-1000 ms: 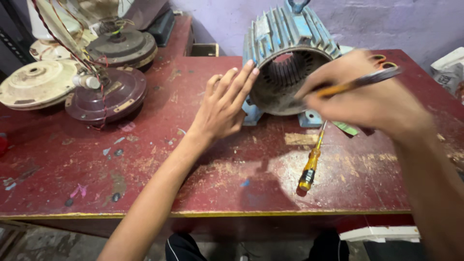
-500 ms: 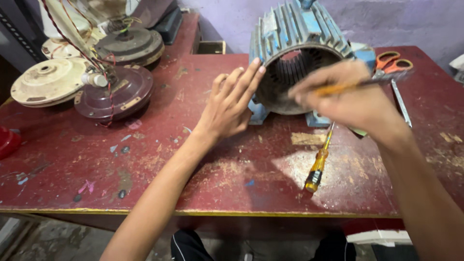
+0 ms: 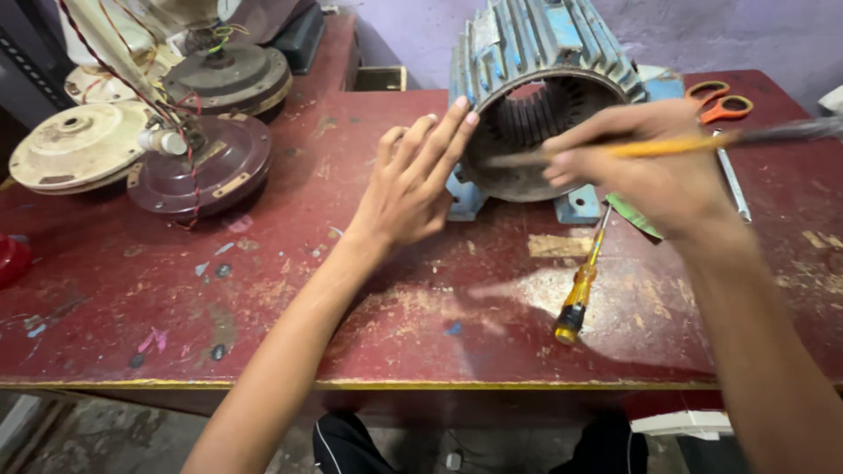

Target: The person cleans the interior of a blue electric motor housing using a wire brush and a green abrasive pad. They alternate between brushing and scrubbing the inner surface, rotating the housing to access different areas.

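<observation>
Red worn wooden table (image 3: 263, 298) carries blue finned metal motor housing (image 3: 536, 53). Left hand (image 3: 413, 189), fingers spread, rests against housing's open rim. Right hand (image 3: 654, 171) pinches thin yellow-handled tool (image 3: 667, 146), tip inside bore. Yellow-handled screwdriver (image 3: 580, 290) lies before housing.

A small motor-repair workshop: a worn, paint-chipped red workbench (image 3: 290, 298) carries an opened blue finned motor housing (image 3: 540, 53) with bare stator slots, dismantled ceiling-fan motors (image 3: 198, 162) trailing loose wires, and a cream fan cover (image 3: 75, 145). A yellow-handled screwdriver (image 3: 580, 294) and orange-handled scissors (image 3: 720, 98) lie about the scuffed top, with a bare purple wall (image 3: 746, 31) behind.
</observation>
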